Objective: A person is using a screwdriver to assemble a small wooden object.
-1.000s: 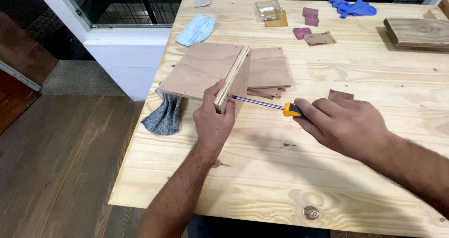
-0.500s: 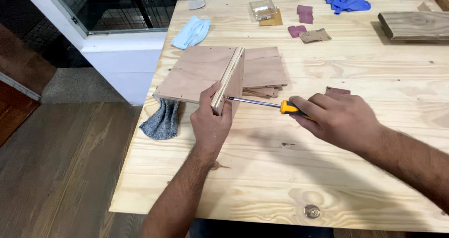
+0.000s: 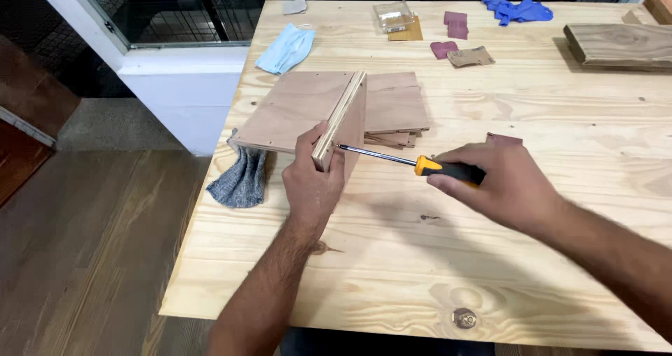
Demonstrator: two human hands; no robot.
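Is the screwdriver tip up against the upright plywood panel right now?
Yes, the right hand holds the screwdriver with its tip against the face of the upright plywood panel, which the left hand grips.

Open bare table (image 3: 434, 272) in front, from the near edge up to both hands: free passage there. Upright panel (image 3: 343, 121) standing as a wall at mid-left, gripped at its near end by the left hand (image 3: 313, 181). Screwdriver (image 3: 413, 163) bridging the gap from panel to right hand (image 3: 504, 184), barring a straight path between them. Flat boards (image 3: 395, 107) stacked behind the panel. Grey cloth (image 3: 241, 177) hanging off the left edge. Wide clear stretch on the right, up to the plank (image 3: 619, 44). Far edge crowded: mask (image 3: 287, 48), sandpaper pieces (image 3: 462, 41), blue gloves (image 3: 518, 9).
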